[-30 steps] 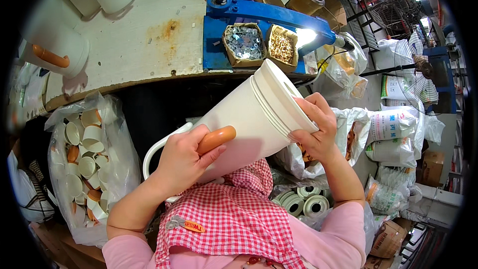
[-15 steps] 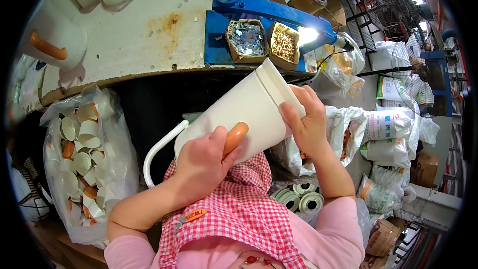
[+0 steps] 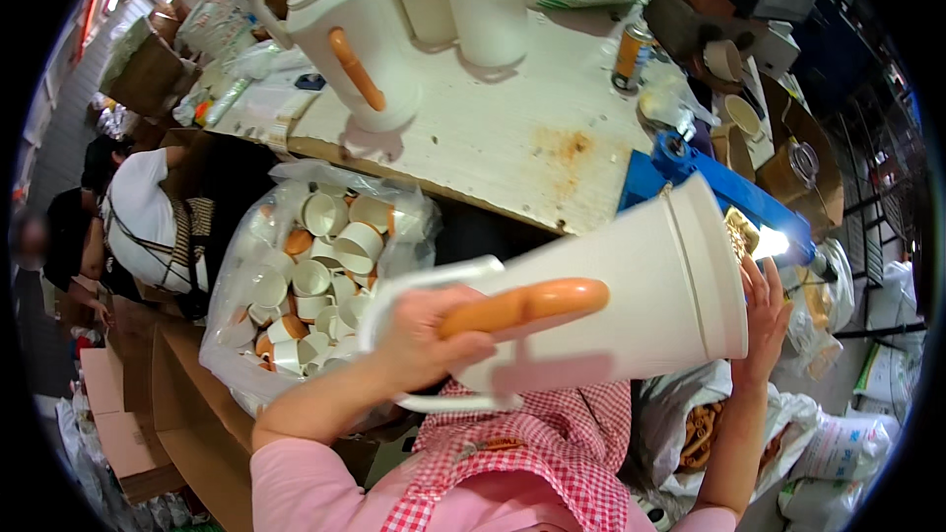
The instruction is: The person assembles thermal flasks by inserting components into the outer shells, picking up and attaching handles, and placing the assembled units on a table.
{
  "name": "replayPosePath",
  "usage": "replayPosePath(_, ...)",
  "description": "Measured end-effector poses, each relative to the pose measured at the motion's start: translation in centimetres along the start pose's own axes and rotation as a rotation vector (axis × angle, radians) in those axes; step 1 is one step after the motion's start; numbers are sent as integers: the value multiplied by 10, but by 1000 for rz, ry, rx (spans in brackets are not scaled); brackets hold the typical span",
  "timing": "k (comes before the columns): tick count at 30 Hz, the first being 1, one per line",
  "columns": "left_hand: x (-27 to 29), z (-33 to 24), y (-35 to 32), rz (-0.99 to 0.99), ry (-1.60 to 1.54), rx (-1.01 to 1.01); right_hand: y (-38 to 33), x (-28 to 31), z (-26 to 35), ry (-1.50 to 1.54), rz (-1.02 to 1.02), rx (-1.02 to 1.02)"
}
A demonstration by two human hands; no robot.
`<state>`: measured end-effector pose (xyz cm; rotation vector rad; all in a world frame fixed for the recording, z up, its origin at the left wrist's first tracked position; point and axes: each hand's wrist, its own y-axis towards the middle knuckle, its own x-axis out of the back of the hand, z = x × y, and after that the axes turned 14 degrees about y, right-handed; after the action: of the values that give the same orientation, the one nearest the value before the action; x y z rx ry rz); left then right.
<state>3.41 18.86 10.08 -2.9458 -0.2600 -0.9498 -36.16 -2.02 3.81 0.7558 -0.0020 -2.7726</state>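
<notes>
This is a busy room, and white jugs stand on the white table. By the table's edge, a see-through bag is full of little cups. A big white jug is tipped on its side in front of the person's checked apron. The left hand is wrapped around one end of its orange handle. The right hand is at the wide end, but some fingers are hidden, so I can't tell if it grips.
</notes>
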Motion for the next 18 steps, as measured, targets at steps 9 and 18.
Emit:
replayPosePath(9, 142, -15, 141, 165, 1858, -740, 5, -88, -71, -48, 137, -333)
replayPosePath(18, 188, 75, 270, 545, 1905, -526, 132, -239, -126, -15, 308, -135)
